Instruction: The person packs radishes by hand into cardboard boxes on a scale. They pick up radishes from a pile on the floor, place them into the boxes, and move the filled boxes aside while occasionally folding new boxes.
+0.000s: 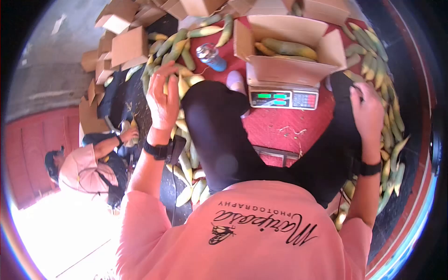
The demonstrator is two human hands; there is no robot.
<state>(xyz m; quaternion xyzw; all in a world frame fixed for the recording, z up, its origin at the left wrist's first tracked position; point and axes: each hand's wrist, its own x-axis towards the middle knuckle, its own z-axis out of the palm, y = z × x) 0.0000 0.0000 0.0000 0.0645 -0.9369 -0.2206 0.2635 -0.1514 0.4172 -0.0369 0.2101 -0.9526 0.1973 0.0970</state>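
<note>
Red flr, prob. concrete wall

Your head-worn camera looks forward and steeply down through a wide round view, your shirt nearest it, the open box farther ahead.

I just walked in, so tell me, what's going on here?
A seated person has a cardboard box on a lit digital scale, with long green-yellow melons or gourds inside. The left hand is raised near a pile of similar fruits; the right hand is near the right knee. Both look empty. More fruits lie along the right side. At the far left, a co-worker has a hand on something I can't make out.
</note>
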